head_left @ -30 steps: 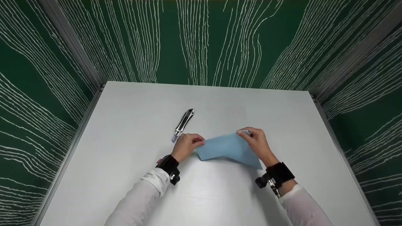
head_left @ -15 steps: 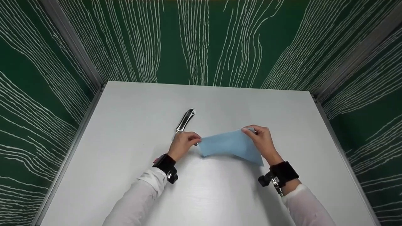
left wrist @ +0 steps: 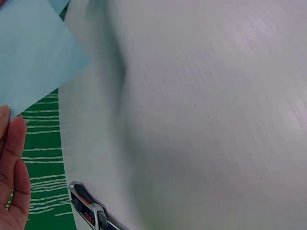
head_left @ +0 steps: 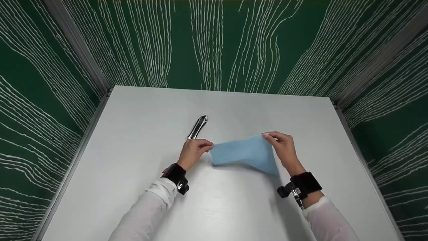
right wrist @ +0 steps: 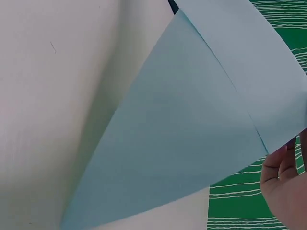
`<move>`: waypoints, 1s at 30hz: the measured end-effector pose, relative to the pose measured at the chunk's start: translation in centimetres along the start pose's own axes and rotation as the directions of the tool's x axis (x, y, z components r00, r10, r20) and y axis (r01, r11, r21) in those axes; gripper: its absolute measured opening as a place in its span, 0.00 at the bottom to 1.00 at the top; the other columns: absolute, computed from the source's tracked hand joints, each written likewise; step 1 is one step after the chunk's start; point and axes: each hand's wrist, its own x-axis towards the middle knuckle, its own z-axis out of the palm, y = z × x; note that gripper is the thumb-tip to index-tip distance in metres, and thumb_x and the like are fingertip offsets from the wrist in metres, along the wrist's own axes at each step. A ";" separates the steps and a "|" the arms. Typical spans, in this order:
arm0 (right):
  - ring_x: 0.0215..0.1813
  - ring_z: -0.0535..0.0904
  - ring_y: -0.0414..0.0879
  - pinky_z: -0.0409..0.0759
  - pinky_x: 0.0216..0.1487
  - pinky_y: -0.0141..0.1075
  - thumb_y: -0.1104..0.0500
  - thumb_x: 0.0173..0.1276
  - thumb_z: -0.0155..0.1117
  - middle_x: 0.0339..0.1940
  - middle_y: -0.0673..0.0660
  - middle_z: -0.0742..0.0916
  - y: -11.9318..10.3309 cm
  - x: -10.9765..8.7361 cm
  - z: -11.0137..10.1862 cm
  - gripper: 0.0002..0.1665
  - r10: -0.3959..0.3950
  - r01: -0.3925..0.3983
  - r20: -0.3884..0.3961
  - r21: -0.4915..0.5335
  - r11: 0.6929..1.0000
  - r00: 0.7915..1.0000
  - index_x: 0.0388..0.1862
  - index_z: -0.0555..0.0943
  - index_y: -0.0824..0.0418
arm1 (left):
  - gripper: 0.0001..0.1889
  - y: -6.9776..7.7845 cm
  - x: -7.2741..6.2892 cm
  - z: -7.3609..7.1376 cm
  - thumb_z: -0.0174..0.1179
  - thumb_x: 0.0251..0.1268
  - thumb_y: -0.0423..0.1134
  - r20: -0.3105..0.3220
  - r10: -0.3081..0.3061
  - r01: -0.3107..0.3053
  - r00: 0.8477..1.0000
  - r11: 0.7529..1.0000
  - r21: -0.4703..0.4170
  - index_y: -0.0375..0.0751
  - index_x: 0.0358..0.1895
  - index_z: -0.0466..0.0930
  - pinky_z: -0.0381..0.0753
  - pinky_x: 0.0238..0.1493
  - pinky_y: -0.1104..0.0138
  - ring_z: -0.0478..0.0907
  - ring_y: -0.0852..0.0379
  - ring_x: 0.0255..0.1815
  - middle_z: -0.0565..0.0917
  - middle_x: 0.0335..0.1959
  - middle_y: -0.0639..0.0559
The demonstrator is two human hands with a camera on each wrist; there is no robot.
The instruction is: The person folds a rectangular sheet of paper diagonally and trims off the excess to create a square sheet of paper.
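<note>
A light blue sheet of paper is stretched between both hands, above the white table. My left hand pinches its left corner between thumb and fingers. At the upper right corner my right hand pinches it the same way. The lower edge bows upward in the middle, and the lower right corner hangs down. In the right wrist view a thin straight line crosses the paper, dividing a narrower strip from a larger triangular part. Just beyond my left hand lies a utility knife, its near end hidden behind that hand.
The white table has grey metal rails at its sides. Green walls with white wavy lines rise at the back and both sides. Black camera straps are on both wrists.
Both hands have moved slightly apart and away from the body, lifting the paper a little and drawing it wider. The left hand now covers the near end of the knife.
</note>
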 end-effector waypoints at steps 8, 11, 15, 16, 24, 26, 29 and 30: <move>0.38 0.78 0.35 0.75 0.40 0.27 0.64 0.70 0.66 0.35 0.49 0.89 -0.3 0.0 0.4 0.06 -0.018 0.019 0.025 -0.055 0.998 1.000 0.37 0.88 0.64 | 0.07 -0.3 0.2 -0.4 0.68 0.63 0.42 -0.052 0.003 -0.001 0.999 0.999 0.049 0.46 0.40 0.91 0.83 0.36 0.69 0.88 0.59 0.34 0.92 0.35 0.53; 0.38 0.79 0.35 0.75 0.41 0.28 0.64 0.69 0.66 0.36 0.52 0.89 -0.3 0.1 0.5 0.06 -0.022 0.024 0.035 -0.052 0.998 0.999 0.34 0.88 0.61 | 0.07 -0.3 0.3 -0.5 0.67 0.64 0.43 -0.046 -0.016 0.019 0.999 0.998 0.065 0.46 0.39 0.91 0.82 0.35 0.69 0.87 0.59 0.33 0.91 0.34 0.53; 0.37 0.77 0.36 0.74 0.41 0.28 0.66 0.70 0.64 0.35 0.51 0.88 -0.3 0.1 0.6 0.06 -0.031 0.033 0.045 -0.044 0.998 0.999 0.32 0.86 0.63 | 0.08 -0.2 0.2 -0.7 0.66 0.64 0.45 -0.048 -0.028 0.033 0.998 0.995 0.092 0.46 0.38 0.90 0.80 0.35 0.69 0.86 0.59 0.32 0.91 0.32 0.54; 0.37 0.77 0.36 0.74 0.41 0.28 0.67 0.70 0.64 0.35 0.50 0.87 -0.2 0.0 0.6 0.06 -0.033 0.035 0.048 -0.049 0.998 0.998 0.32 0.85 0.63 | 0.08 -0.1 0.2 -0.7 0.66 0.64 0.46 -0.051 -0.031 0.035 0.998 0.995 0.095 0.47 0.38 0.90 0.79 0.35 0.69 0.86 0.59 0.32 0.91 0.32 0.54; 0.34 0.73 0.37 0.73 0.39 0.30 0.65 0.72 0.61 0.32 0.48 0.84 -0.2 -0.2 0.5 0.09 -0.028 0.032 0.090 -0.050 0.998 0.996 0.41 0.82 0.74 | 0.10 0.0 0.2 -0.8 0.65 0.65 0.48 -0.064 -0.074 0.081 0.995 0.991 0.105 0.48 0.38 0.90 0.79 0.36 0.66 0.86 0.59 0.33 0.91 0.31 0.54; 0.32 0.72 0.37 0.72 0.36 0.29 0.64 0.73 0.61 0.30 0.47 0.83 0.0 -0.1 0.4 0.12 0.000 0.004 0.091 -0.051 0.999 0.996 0.43 0.82 0.75 | 0.10 -0.1 0.3 -0.8 0.66 0.64 0.48 -0.079 -0.087 0.094 0.993 0.991 0.093 0.48 0.37 0.90 0.80 0.37 0.66 0.86 0.59 0.33 0.91 0.32 0.54; 0.29 0.72 0.36 0.72 0.33 0.27 0.62 0.74 0.61 0.29 0.46 0.81 0.7 0.2 0.3 0.15 0.053 -0.048 0.094 -0.056 0.997 0.994 0.47 0.81 0.75 | 0.09 -0.2 0.4 -0.8 0.66 0.65 0.47 -0.108 -0.117 0.122 0.987 0.991 0.045 0.47 0.37 0.89 0.81 0.37 0.66 0.87 0.59 0.32 0.91 0.31 0.54; 0.29 0.72 0.36 0.71 0.32 0.27 0.61 0.74 0.60 0.29 0.46 0.81 1.0 0.3 0.3 0.15 0.068 -0.064 0.093 -0.054 0.997 0.993 0.48 0.81 0.75 | 0.09 -0.3 0.5 -0.8 0.66 0.66 0.47 -0.118 -0.123 0.127 0.985 0.991 0.029 0.46 0.37 0.89 0.81 0.36 0.67 0.87 0.59 0.32 0.91 0.31 0.53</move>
